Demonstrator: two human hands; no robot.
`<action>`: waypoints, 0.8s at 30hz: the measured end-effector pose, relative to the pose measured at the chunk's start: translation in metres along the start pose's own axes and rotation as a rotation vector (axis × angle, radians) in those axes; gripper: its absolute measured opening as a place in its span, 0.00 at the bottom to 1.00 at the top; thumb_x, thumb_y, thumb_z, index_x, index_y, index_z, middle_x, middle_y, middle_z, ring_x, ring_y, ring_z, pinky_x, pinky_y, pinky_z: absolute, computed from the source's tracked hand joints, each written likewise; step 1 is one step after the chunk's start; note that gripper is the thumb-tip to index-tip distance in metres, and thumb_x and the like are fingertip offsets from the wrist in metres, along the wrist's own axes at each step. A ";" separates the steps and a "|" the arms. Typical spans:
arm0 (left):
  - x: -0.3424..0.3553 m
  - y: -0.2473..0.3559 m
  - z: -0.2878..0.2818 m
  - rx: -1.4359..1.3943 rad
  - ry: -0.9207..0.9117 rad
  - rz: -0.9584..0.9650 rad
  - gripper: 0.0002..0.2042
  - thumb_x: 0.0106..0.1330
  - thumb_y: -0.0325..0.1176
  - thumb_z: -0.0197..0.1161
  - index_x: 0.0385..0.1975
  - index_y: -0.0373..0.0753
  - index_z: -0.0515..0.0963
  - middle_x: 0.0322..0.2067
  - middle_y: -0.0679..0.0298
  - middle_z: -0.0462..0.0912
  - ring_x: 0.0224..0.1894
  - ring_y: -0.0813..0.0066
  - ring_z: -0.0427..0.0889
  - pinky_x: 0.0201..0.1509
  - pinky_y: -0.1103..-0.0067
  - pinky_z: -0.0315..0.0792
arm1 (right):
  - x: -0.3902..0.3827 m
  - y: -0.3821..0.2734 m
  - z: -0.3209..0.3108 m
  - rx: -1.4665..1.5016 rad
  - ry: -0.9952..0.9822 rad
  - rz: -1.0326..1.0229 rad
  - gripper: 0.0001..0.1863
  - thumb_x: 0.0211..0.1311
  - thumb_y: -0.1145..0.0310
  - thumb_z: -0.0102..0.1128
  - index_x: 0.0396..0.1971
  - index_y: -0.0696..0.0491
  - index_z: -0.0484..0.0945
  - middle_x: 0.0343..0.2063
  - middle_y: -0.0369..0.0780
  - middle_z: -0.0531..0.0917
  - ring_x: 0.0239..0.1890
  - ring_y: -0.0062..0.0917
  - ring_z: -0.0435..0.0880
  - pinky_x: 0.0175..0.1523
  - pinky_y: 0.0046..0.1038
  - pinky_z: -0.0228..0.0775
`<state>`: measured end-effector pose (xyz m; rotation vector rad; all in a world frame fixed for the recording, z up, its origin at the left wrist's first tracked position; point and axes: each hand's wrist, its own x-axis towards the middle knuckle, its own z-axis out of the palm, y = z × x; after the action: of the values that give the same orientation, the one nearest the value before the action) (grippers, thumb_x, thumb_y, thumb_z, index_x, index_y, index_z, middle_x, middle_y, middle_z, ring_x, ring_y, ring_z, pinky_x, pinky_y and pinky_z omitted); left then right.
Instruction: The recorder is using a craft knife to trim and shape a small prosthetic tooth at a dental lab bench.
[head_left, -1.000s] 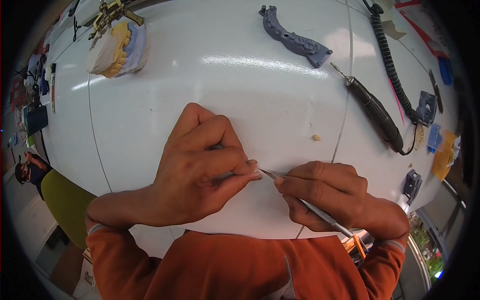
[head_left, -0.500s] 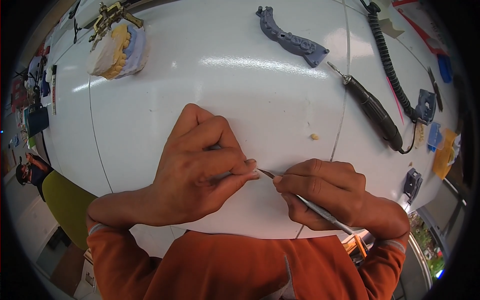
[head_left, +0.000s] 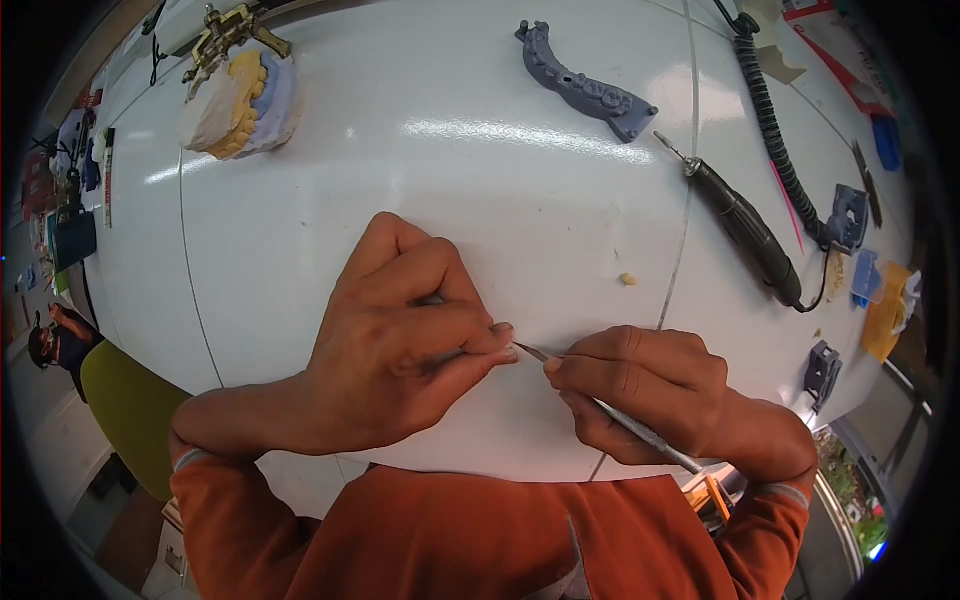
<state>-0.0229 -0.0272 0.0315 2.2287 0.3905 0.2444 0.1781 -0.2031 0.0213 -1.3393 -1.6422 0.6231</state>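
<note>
My left hand (head_left: 400,340) is pinched closed on a tiny whitish piece (head_left: 508,348) between thumb and forefinger. My right hand (head_left: 645,390) grips a slim metal hand tool (head_left: 655,440), whose pointed blade reaches the piece at my left fingertips. A little yellowish bit (head_left: 628,280) lies on the white tabletop (head_left: 270,250) above my right hand. Beyond that lies a dark handpiece (head_left: 740,225) with a coiled cord (head_left: 770,110).
A plaster dental cast (head_left: 235,115) in a brass articulator is at back left, a grey printed arch model (head_left: 590,90) at back centre. Grey pieces (head_left: 822,372) and a yellow envelope (head_left: 883,315) sit at right. A person (head_left: 62,340) is at far left, near a green chair (head_left: 125,410).
The view has shifted slightly. Both hands keep nearly the same pose, with the tool's tip still at the piece.
</note>
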 end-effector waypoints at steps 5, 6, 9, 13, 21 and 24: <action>-0.002 0.002 0.000 -0.008 0.011 -0.003 0.11 0.50 0.27 0.88 0.23 0.44 0.87 0.29 0.70 0.82 0.40 0.65 0.72 0.41 0.72 0.64 | -0.001 -0.001 0.002 0.001 0.022 -0.015 0.19 0.45 0.87 0.74 0.42 0.62 0.88 0.31 0.43 0.88 0.26 0.27 0.89 0.28 0.27 0.82; -0.002 0.003 0.000 -0.008 0.012 -0.003 0.11 0.50 0.27 0.88 0.23 0.44 0.87 0.29 0.70 0.82 0.40 0.65 0.72 0.41 0.72 0.64 | -0.001 -0.002 0.001 -0.001 0.016 -0.014 0.19 0.45 0.87 0.74 0.41 0.62 0.88 0.31 0.43 0.88 0.26 0.27 0.89 0.28 0.27 0.82; -0.001 0.000 0.001 -0.003 0.000 0.004 0.11 0.49 0.26 0.88 0.23 0.44 0.87 0.29 0.70 0.82 0.40 0.65 0.72 0.42 0.72 0.65 | -0.001 -0.001 0.000 -0.011 0.001 -0.009 0.19 0.45 0.87 0.74 0.41 0.62 0.88 0.30 0.43 0.88 0.26 0.27 0.89 0.29 0.27 0.82; -0.001 0.000 -0.001 -0.006 -0.002 0.002 0.11 0.50 0.26 0.87 0.23 0.44 0.87 0.30 0.69 0.82 0.40 0.65 0.72 0.42 0.72 0.64 | 0.001 0.001 0.003 -0.017 0.010 -0.025 0.19 0.45 0.87 0.73 0.42 0.62 0.88 0.30 0.43 0.88 0.26 0.27 0.89 0.29 0.27 0.83; 0.001 0.000 -0.004 -0.005 -0.011 -0.005 0.11 0.50 0.26 0.87 0.22 0.44 0.87 0.29 0.69 0.82 0.40 0.65 0.71 0.42 0.71 0.64 | 0.003 -0.003 0.003 0.019 0.042 -0.005 0.17 0.45 0.88 0.71 0.39 0.65 0.88 0.30 0.43 0.85 0.27 0.28 0.87 0.30 0.27 0.83; 0.000 -0.001 -0.001 -0.011 0.001 0.002 0.11 0.50 0.26 0.87 0.22 0.45 0.86 0.29 0.69 0.82 0.40 0.65 0.71 0.41 0.71 0.64 | 0.003 -0.003 0.003 0.012 0.041 -0.006 0.17 0.45 0.88 0.71 0.39 0.65 0.88 0.30 0.43 0.85 0.27 0.28 0.87 0.30 0.27 0.83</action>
<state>-0.0235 -0.0261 0.0315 2.2185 0.3871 0.2478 0.1738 -0.2011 0.0233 -1.3299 -1.6067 0.5969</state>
